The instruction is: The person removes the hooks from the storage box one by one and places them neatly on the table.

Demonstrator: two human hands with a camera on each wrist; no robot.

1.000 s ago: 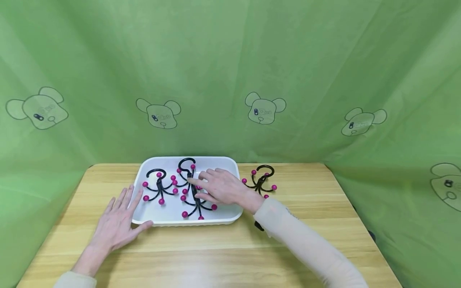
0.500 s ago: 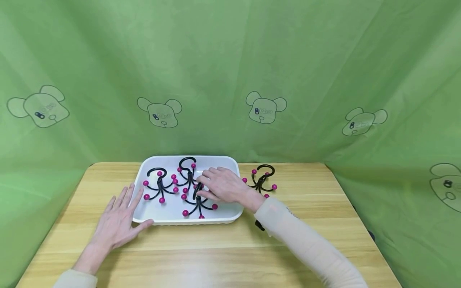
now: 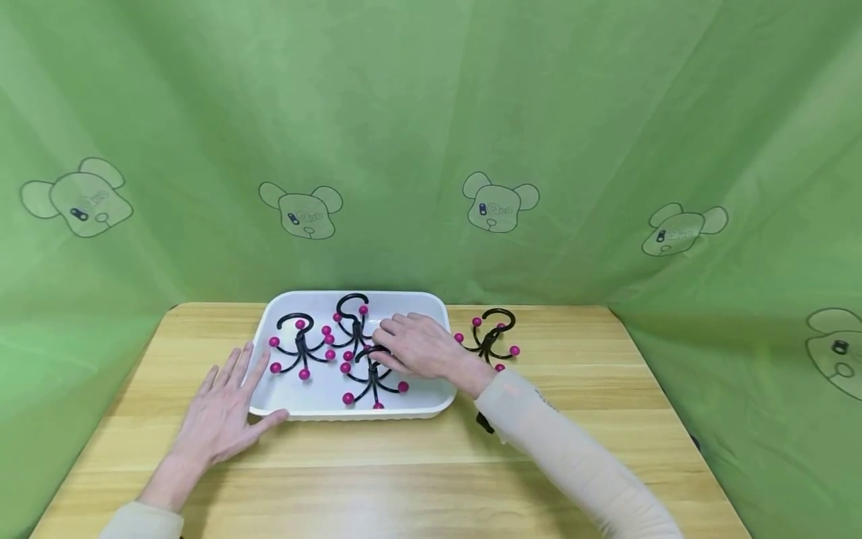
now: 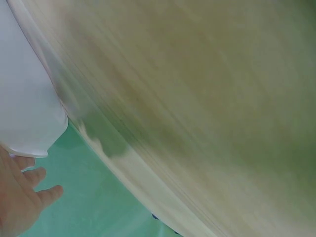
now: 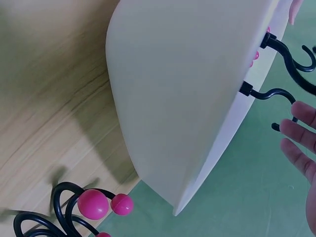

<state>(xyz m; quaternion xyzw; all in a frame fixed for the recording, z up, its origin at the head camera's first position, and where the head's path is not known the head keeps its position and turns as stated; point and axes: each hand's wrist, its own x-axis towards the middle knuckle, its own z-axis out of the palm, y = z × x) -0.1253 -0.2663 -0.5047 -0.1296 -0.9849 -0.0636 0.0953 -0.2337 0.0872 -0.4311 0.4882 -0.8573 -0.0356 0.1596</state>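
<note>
In the head view a white tray (image 3: 306, 400) holds three black multi-arm hanging hooks tipped with pink balls: the left hook (image 3: 301, 343), the back hook (image 3: 357, 329) and the front hook (image 3: 373, 378). My right hand (image 3: 417, 346) reaches over the tray's right side and pinches the curved top of the front hook between thumb and fingers; part of that curve is hidden behind them. Flat and spread, my left hand (image 3: 218, 415) lies at the tray's left rim, its thumb along the front left corner. The left wrist view catches only some fingers beside the tray (image 4: 24, 98).
Right of the tray another black hanging hook (image 3: 486, 343) with pink balls lies on the wooden table (image 3: 364, 486); the right sleeve (image 3: 559, 442) covers what is below it. A dark tip (image 3: 485, 423) shows by the sleeve. A green curtain (image 3: 404, 135) surrounds the table.
The front hook's curved top has swung round to the right under my right hand, whose extended index finger has drawn in. My left hand has stayed in place.
</note>
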